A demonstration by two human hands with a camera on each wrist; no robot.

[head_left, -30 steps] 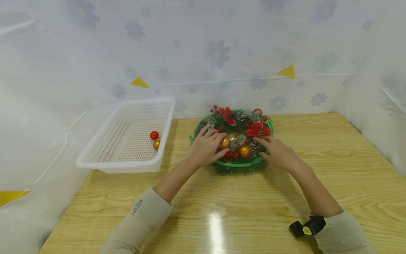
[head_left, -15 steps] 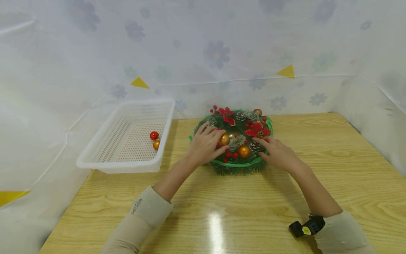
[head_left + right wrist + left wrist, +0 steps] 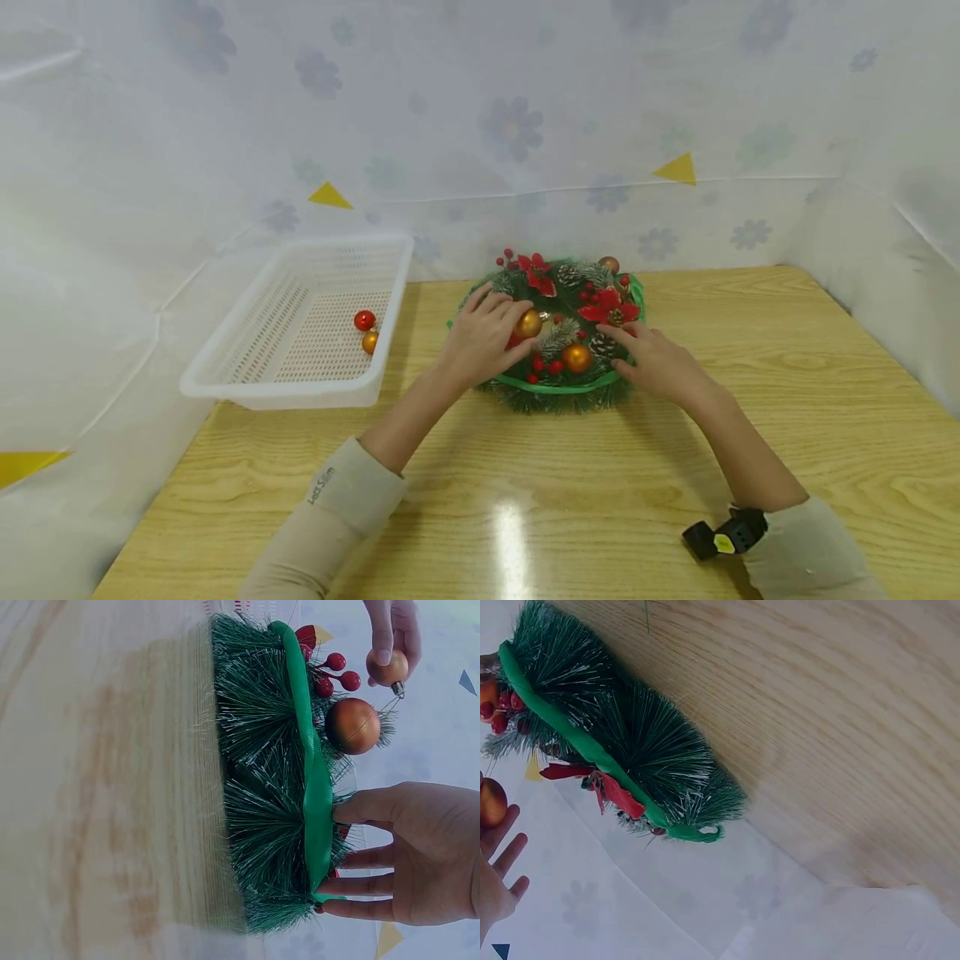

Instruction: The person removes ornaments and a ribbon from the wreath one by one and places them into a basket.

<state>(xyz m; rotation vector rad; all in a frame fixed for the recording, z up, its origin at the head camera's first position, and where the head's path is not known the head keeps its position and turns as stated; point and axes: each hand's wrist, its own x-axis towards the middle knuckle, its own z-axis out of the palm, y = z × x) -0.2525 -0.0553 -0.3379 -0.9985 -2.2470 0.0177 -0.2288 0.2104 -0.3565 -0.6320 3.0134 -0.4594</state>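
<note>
A gold bauble is pinched between thumb and fingertips of the left hand, at approx. 9 o'clock on the wreath, w/ its small metal cap and a thin wire seen pointing down toward the greenery in the right wrist view. The bauble is judged light, hard-shelled, glossy and so slippery, prob. brittle if squeezed; it is best taken round its middle w/ soft pressure, or at the cap, and eased off rather than yanked, since whether the wire is free cannot be told. A second gold bauble sits at approx. 6 o'clock on the wreath. The wreath is judged light and springy, bristly needles over a stiff ring w/ a green ribbon; it is pressed down at approx. 4 o'clock by the right hand, fingers spread flat, gripping nothing. Red flowers, berries and pine cones are fixed among the needles. At 9 o'clock from the wreath, a white basket stands on the wooden table, w/ a red ball and a gold ball inside.
</note>
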